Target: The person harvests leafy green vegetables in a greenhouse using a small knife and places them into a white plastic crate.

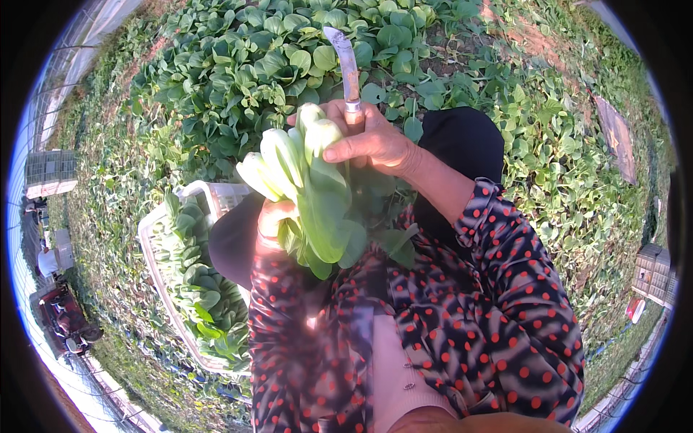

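My left hand (276,216) is closed around a bunch of leafy greens with pale thick stems (281,157), their cut bases pointing up and the green leaves hanging towards my body. My right hand (373,138) holds a curved knife (346,65) by its wooden handle, the stained blade standing up, away from me. The right thumb rests against the stems at the right of the bunch; the other fingers are partly hidden behind the handle and greens. On the left, beside my knee, a white plastic crate (162,287) holds rows of similar greens (206,270).
Leafy plants (233,70) grow densely ahead. Trampled leaves cover the ground on both sides. Stacked crates (652,273) stand at the far right, more crates (51,168) at the far left. A red vehicle (62,319) and a person (47,261) are at the left edge.
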Tool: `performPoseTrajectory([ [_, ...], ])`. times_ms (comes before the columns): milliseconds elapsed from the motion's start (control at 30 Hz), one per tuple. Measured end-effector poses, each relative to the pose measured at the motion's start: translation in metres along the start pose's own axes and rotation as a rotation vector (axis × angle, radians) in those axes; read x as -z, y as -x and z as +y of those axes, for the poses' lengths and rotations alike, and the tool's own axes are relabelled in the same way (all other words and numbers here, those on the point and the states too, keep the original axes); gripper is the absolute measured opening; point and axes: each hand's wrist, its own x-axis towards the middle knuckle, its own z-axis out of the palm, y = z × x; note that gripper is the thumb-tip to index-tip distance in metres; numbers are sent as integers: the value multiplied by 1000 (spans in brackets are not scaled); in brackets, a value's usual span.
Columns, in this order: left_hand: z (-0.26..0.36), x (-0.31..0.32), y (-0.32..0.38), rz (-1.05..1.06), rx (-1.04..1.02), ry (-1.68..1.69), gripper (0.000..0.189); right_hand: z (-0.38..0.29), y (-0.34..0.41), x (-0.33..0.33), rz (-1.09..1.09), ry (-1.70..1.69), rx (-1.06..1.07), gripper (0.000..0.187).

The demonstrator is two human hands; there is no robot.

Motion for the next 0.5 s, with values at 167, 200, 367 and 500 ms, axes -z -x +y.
performPoseTrajectory([
  [167,12,24,18,12,80,90,68,-3,3,10,26,-97,8,31],
  [200,16,31,22,6,103,115,68,-5,3,17,85,-35,46,31],
  [367,53,45,26,-19,-49,-383,76,-32,4,32,277,139,165,37],
  [500,65,17,22,-50,-121,-342,90,-38,4,36,285,314,308,42],
])
